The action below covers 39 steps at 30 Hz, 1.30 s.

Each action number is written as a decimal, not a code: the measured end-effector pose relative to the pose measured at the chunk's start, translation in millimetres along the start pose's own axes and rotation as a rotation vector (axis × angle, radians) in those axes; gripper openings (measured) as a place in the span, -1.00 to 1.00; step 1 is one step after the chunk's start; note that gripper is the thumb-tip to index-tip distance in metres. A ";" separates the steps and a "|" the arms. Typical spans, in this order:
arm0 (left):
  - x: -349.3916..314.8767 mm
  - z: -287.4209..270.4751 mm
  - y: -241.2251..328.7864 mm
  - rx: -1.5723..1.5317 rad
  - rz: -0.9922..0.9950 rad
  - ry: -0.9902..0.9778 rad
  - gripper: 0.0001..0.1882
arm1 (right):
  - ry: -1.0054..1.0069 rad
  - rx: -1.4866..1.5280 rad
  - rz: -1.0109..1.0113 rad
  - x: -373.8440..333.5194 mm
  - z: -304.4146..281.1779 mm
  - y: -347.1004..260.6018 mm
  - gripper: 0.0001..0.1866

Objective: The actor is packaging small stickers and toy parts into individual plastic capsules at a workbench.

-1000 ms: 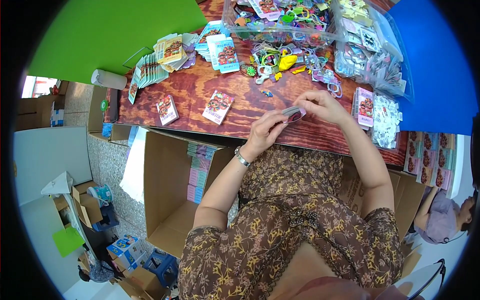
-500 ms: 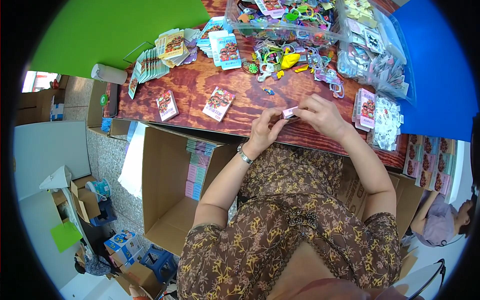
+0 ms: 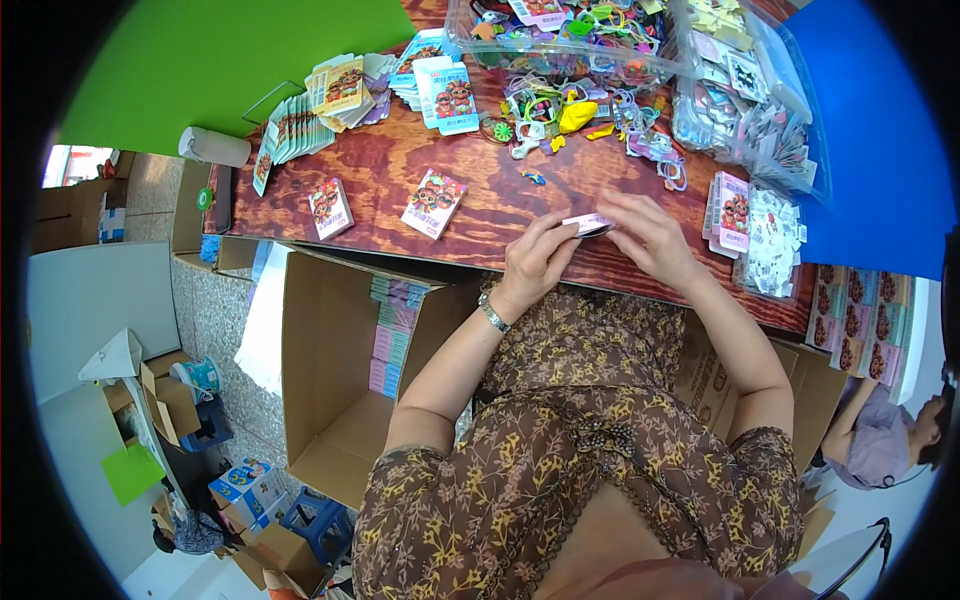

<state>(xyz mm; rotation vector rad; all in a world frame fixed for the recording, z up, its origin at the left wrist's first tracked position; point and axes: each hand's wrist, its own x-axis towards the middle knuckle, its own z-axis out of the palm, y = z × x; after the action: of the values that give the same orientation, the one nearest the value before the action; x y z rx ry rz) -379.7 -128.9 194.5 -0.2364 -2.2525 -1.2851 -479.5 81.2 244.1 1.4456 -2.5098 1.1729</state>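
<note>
Left hand (image 3: 532,262) pinches left end of small pink card box (image 3: 585,222), held over tabletop (image 3: 495,205) near front edge. Right hand (image 3: 652,243) curls at opposite end; can't tell if gripping. Box sits between hands, visible long edge running side to side. Closed pink carton (image 3: 434,205) lies apart, leftward.
</note>
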 end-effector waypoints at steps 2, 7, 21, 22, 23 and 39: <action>1.1 2.6 -0.9 0.011 0.032 0.016 -0.73 | 0.006 -0.002 -0.086 -2.5 8.9 3.6 -0.54; 1.8 4.5 -2.7 0.036 0.036 0.030 -0.72 | 0.096 0.135 0.120 -8.8 20.9 -1.7 -0.59; 0.5 4.1 0.3 0.090 0.062 0.041 -0.69 | 0.136 0.082 0.262 -1.8 9.2 -8.0 -0.84; 0.5 3.9 0.6 0.085 0.071 0.045 -0.69 | 0.132 -0.053 0.131 -1.7 8.0 -7.0 -0.81; 0.4 3.7 0.8 0.083 0.060 0.038 -0.69 | 0.127 -0.184 0.014 -1.6 6.9 -6.1 -0.78; 8.5 13.3 15.9 0.183 -0.004 -0.006 -0.43 | 0.233 0.146 0.238 -2.6 39.0 -2.4 -0.81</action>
<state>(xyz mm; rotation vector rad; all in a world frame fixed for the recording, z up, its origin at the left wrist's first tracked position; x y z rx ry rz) -385.4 -110.2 205.4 -0.1685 -2.3588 -1.0730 -463.2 58.7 216.7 0.9821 -2.5278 1.4922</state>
